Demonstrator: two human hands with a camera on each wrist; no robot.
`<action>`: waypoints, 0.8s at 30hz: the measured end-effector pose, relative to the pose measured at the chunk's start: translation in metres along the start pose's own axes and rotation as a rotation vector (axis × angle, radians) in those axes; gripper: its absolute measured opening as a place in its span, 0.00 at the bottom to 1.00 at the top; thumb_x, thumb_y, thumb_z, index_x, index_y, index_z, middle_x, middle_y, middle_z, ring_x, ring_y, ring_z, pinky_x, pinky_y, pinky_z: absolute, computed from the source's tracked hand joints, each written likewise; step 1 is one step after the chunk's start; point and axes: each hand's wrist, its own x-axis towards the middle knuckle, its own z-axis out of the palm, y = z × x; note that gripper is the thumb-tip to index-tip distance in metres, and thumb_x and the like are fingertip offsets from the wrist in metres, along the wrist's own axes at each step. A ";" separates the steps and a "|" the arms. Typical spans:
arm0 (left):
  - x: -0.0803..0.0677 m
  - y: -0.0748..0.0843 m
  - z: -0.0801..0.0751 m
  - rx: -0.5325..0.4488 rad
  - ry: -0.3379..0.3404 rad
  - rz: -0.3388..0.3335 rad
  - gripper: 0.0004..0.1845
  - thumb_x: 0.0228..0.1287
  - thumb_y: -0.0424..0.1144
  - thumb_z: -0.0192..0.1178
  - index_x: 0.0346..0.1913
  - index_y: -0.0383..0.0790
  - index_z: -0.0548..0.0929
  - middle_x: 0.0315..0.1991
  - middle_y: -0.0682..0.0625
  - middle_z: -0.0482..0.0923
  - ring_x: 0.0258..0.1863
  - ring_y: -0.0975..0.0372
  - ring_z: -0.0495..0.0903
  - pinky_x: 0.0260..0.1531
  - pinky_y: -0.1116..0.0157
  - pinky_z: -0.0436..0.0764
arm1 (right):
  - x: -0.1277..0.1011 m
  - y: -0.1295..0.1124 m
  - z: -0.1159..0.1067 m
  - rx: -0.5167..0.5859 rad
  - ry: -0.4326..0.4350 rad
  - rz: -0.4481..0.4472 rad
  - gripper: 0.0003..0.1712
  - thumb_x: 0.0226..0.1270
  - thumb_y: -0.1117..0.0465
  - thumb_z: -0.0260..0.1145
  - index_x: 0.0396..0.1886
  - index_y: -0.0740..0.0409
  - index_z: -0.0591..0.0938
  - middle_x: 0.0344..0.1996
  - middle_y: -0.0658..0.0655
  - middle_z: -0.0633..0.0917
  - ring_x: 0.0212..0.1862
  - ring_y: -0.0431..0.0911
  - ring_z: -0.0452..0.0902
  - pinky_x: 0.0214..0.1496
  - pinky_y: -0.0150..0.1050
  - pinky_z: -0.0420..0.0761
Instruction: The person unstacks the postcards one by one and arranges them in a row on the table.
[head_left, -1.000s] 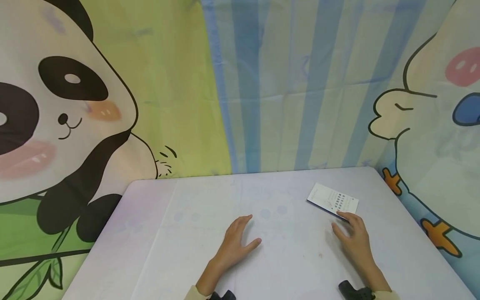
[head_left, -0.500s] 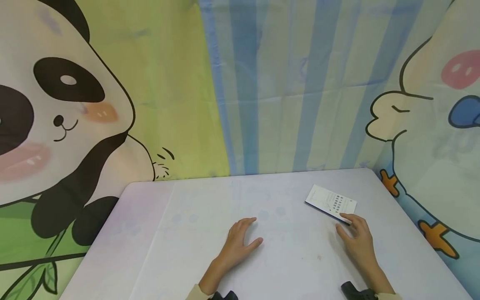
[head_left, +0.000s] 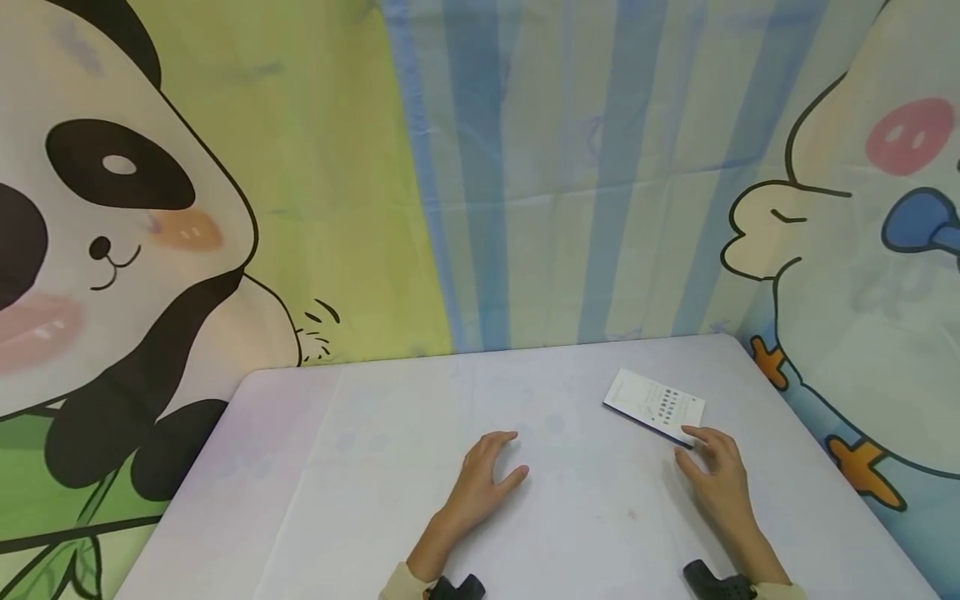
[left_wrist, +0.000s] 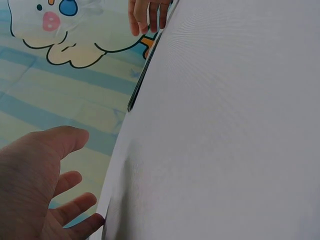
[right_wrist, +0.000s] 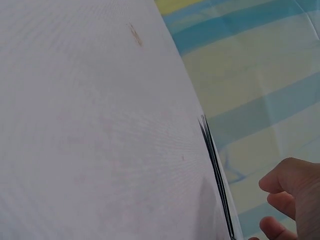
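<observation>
We find the right hand [head_left: 718, 475] lying on the table [head_left: 337, 500] with fingers loosely extended, fingertips touching the near corner of the white card [head_left: 655, 406]; its grip is released, nothing pinched. The left hand [head_left: 483, 479] rests flat at mid-table, likewise released and holding nothing. Against the views a second and half a second ago, neither hand has moved on the table and the card lies where it did, toward the far right corner. We judge contact made, lifting not begun.
</observation>
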 end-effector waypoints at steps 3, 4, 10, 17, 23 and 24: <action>0.006 0.001 0.007 -0.016 0.029 0.007 0.25 0.66 0.47 0.62 0.62 0.43 0.74 0.60 0.47 0.72 0.61 0.52 0.71 0.62 0.44 0.65 | 0.000 0.001 -0.004 0.044 -0.029 0.073 0.20 0.64 0.69 0.65 0.56 0.67 0.77 0.57 0.66 0.70 0.57 0.56 0.68 0.49 0.08 0.60; 0.008 0.001 0.009 -0.024 0.040 0.008 0.24 0.66 0.47 0.62 0.62 0.42 0.74 0.59 0.47 0.73 0.60 0.52 0.72 0.61 0.45 0.66 | 0.000 0.001 -0.005 0.055 -0.037 0.101 0.20 0.66 0.69 0.64 0.57 0.67 0.77 0.58 0.67 0.69 0.56 0.56 0.69 0.48 0.08 0.62; 0.019 0.006 0.020 -0.068 0.058 -0.003 0.22 0.68 0.46 0.61 0.61 0.40 0.76 0.58 0.47 0.74 0.59 0.52 0.72 0.60 0.47 0.67 | 0.003 0.001 -0.007 0.062 -0.057 0.239 0.23 0.67 0.65 0.63 0.61 0.62 0.75 0.60 0.65 0.68 0.49 0.41 0.70 0.42 0.10 0.66; 0.027 0.008 0.025 -0.128 -0.009 -0.070 0.24 0.70 0.48 0.58 0.64 0.44 0.73 0.61 0.49 0.71 0.62 0.55 0.70 0.61 0.52 0.70 | 0.007 0.003 -0.009 0.050 -0.049 0.254 0.24 0.65 0.67 0.65 0.60 0.65 0.75 0.56 0.65 0.70 0.46 0.44 0.66 0.36 0.13 0.67; 0.037 0.009 0.032 -0.155 0.001 -0.060 0.24 0.69 0.47 0.58 0.64 0.42 0.73 0.60 0.47 0.72 0.62 0.53 0.71 0.62 0.52 0.70 | 0.009 0.006 -0.009 0.026 -0.032 0.246 0.24 0.63 0.68 0.65 0.60 0.65 0.76 0.53 0.62 0.71 0.41 0.38 0.65 0.34 0.14 0.68; 0.038 0.009 0.034 -0.159 0.004 -0.060 0.23 0.69 0.47 0.59 0.63 0.41 0.74 0.60 0.47 0.72 0.62 0.53 0.71 0.62 0.52 0.70 | 0.009 0.007 -0.009 0.026 -0.031 0.250 0.24 0.63 0.69 0.65 0.60 0.65 0.76 0.53 0.62 0.71 0.41 0.38 0.65 0.34 0.14 0.68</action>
